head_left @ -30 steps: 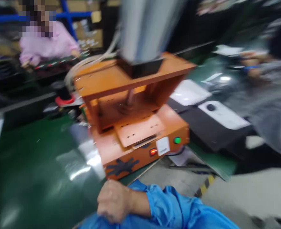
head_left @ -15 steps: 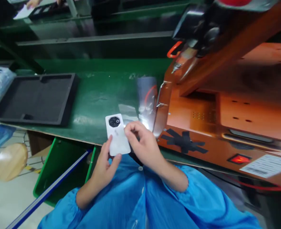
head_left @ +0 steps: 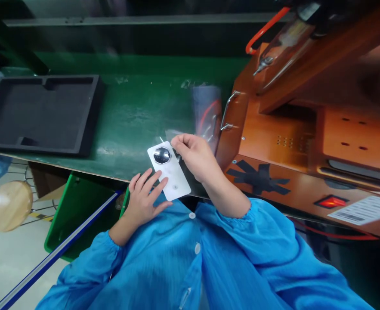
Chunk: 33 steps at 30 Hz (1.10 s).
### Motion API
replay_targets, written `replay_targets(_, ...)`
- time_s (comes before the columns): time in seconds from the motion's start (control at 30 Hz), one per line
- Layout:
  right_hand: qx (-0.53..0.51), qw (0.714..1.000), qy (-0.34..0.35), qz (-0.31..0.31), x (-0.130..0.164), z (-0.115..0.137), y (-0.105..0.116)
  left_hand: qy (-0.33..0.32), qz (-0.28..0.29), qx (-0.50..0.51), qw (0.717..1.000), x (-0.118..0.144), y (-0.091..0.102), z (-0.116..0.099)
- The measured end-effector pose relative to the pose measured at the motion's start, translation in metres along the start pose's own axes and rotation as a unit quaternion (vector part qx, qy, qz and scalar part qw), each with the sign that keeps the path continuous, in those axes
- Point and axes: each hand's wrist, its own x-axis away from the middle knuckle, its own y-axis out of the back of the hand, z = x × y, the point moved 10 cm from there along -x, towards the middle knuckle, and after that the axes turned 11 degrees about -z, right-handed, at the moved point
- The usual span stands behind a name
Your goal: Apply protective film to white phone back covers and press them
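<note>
A white smartphone [head_left: 177,183] with a round, glossy camera island lies tilted at the bench's front edge, camera end pointing away from me. My left hand [head_left: 146,196] steadies it from the left, fingers spread over its side and thumb by the lower corner. At the upper right corner, my right hand [head_left: 198,157] is closed in a pinch; what sits between its fingertips is hidden. A small pale sliver sticks out beyond the phone's top edge. Behind my right hand lies clear plastic film [head_left: 173,133] on the green bench top [head_left: 134,112].
A black foam tray [head_left: 38,114] sits at left. On the right stands an orange machine [head_left: 270,142] with a metal handle, black tape and a lit red switch [head_left: 332,201]. A dark cylindrical-looking item [head_left: 205,105] lies beside it. Below are a green bin [head_left: 76,215] and a wooden stool [head_left: 9,206].
The phone has turned, its top leaning further left. My left fingers have spread along its side, while my right hand stays pinched at the upper corner. The view has shifted.
</note>
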Motion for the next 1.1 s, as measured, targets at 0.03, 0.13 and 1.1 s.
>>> replay_targets(0.03,0.015,1.0,-0.004,0.01,0.001,-0.001,-0.001,0.0,-0.006,0.008,1.0,0.001,-0.004,0.001)
replay_targets(0.13,0.078,0.996,0.009,0.048,0.003,-0.002,-0.008,0.021,-0.042,0.021,0.999,0.006,-0.01,0.004)
replay_targets(1.1,0.284,0.942,0.175,-0.034,-0.002,-0.001,-0.013,0.039,-0.091,0.003,0.995,0.016,-0.021,0.009)
